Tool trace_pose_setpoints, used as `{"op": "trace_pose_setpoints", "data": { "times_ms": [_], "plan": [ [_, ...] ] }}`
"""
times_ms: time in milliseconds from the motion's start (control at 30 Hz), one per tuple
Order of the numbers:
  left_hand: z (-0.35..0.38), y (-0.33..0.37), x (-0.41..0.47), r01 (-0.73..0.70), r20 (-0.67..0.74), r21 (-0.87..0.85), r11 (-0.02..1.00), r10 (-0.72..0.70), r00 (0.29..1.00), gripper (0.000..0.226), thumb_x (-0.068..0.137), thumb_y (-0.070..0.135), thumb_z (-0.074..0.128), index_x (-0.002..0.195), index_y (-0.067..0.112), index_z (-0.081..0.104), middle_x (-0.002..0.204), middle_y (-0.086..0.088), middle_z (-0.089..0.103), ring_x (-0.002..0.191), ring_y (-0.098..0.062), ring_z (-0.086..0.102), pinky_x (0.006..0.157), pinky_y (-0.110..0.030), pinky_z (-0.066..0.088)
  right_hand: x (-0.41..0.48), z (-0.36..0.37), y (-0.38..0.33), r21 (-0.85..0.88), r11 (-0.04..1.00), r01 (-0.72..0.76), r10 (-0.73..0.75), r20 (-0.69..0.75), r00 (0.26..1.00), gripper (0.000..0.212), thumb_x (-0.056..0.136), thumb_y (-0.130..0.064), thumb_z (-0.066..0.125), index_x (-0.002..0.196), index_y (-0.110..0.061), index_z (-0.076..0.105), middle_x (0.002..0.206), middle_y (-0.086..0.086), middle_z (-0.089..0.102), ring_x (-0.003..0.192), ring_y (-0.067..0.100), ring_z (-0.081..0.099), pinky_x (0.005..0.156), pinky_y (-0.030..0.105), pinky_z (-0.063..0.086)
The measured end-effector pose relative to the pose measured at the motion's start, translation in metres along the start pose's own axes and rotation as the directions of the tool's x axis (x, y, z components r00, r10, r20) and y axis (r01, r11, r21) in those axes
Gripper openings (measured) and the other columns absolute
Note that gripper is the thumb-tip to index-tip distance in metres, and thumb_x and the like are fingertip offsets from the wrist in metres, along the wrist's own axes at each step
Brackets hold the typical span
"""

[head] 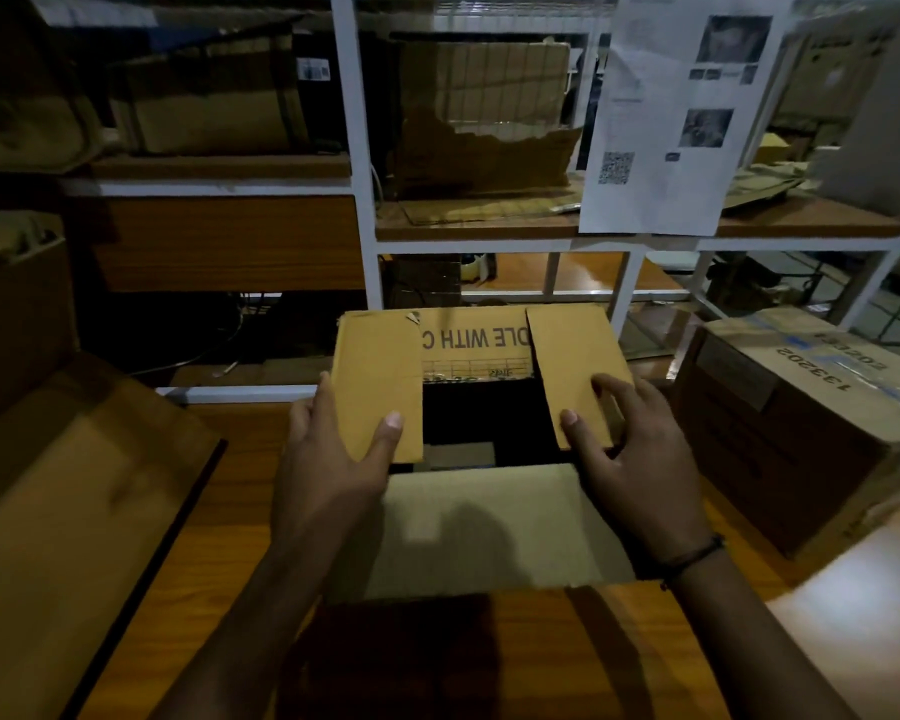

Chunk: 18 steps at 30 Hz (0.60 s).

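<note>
Upside down on the far flap (468, 336) of the open cardboard box (476, 374): "DLE WITH C", both ends covered by the side flaps; under it a printed grid, too small to read. Four flaps in all: far one upright, near flap (489, 532) folded out toward the person, left flap (380, 376) and right flap (567, 366) half raised over the opening. Two hands on it: left hand (333, 454) gripping the left flap, thumb on top, fingers round the outer edge; right hand (632, 449) holding the right flap, thumb on its face, curled fingers over the outer edge. Inside, mostly dark, contents unclear. Sits mid-way on the wooden table (240, 511), before the white shelf frame (370, 236). Just to the right, a second box (791, 433), closed, marked "133202" upside down. On the frame, one paper sheet (661, 148) with one QR code (615, 167).
</note>
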<state>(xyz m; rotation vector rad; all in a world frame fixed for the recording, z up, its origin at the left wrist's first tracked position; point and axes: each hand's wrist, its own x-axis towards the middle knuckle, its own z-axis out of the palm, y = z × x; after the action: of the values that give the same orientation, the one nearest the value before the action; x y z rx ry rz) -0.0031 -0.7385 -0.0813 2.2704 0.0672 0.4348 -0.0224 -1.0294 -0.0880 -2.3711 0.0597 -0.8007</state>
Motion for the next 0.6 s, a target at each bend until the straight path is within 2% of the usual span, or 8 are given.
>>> {"op": "trace_pose_setpoints", "data": {
  "times_ms": [67,133,267,333,400,433,533,600],
  "plan": [
    [0.005,0.003,-0.001,-0.001,0.046,0.052,0.999,-0.001,0.999,0.112,0.078,0.083,0.047,0.164,0.028,0.0,0.164,-0.002,0.021,0.143,-0.031,0.035,0.105,-0.049,0.045,0.001,0.006,-0.002,-0.121,0.993,0.003,-0.003,0.0,1.0,0.071,0.091,-0.079,0.042,0.144,-0.032,0.044,0.152,0.006,0.039,0.132,0.028,0.048,0.088,0.05,0.059],
    [0.007,0.003,0.0,0.001,0.038,0.056,0.998,-0.003,0.999,0.12,0.072,0.089,0.047,0.163,0.031,-0.006,0.166,-0.003,0.02,0.145,-0.032,0.034,0.106,-0.051,0.044,0.002,0.009,-0.002,-0.19,0.982,0.004,-0.005,-0.004,1.0,0.08,0.087,-0.085,0.038,0.146,-0.032,0.042,0.157,0.009,0.035,0.138,0.031,0.043,0.092,0.053,0.056],
    [0.004,0.001,0.004,-0.025,0.036,0.014,1.0,0.024,0.999,0.128,0.065,0.098,0.05,0.16,0.041,-0.013,0.166,-0.003,0.022,0.143,-0.034,0.035,0.105,-0.054,0.045,0.005,0.008,-0.001,-0.194,0.981,0.008,0.0,0.044,0.999,0.092,0.08,-0.093,0.038,0.151,-0.035,0.034,0.163,0.007,0.026,0.145,0.031,0.035,0.1,0.053,0.051],
    [0.005,0.004,0.003,-0.069,0.023,0.081,0.994,0.068,0.997,0.131,0.062,0.1,0.049,0.16,0.04,-0.012,0.169,0.0,0.013,0.148,-0.035,0.025,0.11,-0.056,0.041,0.008,0.007,0.001,-0.175,0.984,0.024,-0.014,0.056,0.998,0.095,0.078,-0.094,0.039,0.152,-0.035,0.033,0.163,0.005,0.026,0.144,0.03,0.036,0.098,0.052,0.053],
    [0.005,0.012,-0.001,-0.142,-0.051,0.181,0.973,0.153,0.987,0.125,0.067,0.094,0.055,0.163,0.037,-0.002,0.171,0.0,0.005,0.153,-0.035,0.014,0.113,-0.057,0.035,0.013,0.01,0.004,-0.158,0.987,0.018,-0.007,0.072,0.997,0.095,0.077,-0.095,0.039,0.152,-0.036,0.032,0.162,0.003,0.027,0.142,0.028,0.04,0.094,0.053,0.056],
    [0.005,0.016,-0.003,-0.197,-0.109,0.223,0.955,0.225,0.968,0.115,0.073,0.085,0.061,0.164,0.036,0.009,0.171,-0.002,0.007,0.152,-0.036,0.015,0.111,-0.057,0.035,0.016,0.012,0.007,-0.149,0.989,0.01,0.001,0.076,0.997,0.094,0.077,-0.095,0.038,0.151,-0.037,0.032,0.162,0.002,0.028,0.141,0.028,0.042,0.091,0.053,0.057],
    [0.007,0.02,-0.004,-0.393,-0.234,0.386,0.834,0.501,0.833,0.072,0.081,0.035,0.083,0.147,0.035,0.053,0.16,-0.006,0.038,0.132,-0.037,0.038,0.096,-0.052,0.042,0.023,0.022,0.013,-0.127,0.992,-0.014,0.022,0.061,0.998,0.088,0.081,-0.092,0.039,0.15,-0.037,0.035,0.157,-0.001,0.033,0.133,0.024,0.049,0.084,0.05,0.06],
    [0.005,0.015,0.001,-0.401,-0.239,0.45,0.798,0.54,0.807,0.056,0.074,0.015,0.085,0.126,0.033,0.071,0.146,-0.001,0.055,0.118,-0.032,0.044,0.09,-0.048,0.04,0.029,0.025,0.016,-0.122,0.992,-0.023,0.028,0.046,0.999,0.084,0.084,-0.09,0.039,0.148,-0.035,0.038,0.153,-0.002,0.037,0.126,0.022,0.053,0.079,0.045,0.06]
  ]
}}
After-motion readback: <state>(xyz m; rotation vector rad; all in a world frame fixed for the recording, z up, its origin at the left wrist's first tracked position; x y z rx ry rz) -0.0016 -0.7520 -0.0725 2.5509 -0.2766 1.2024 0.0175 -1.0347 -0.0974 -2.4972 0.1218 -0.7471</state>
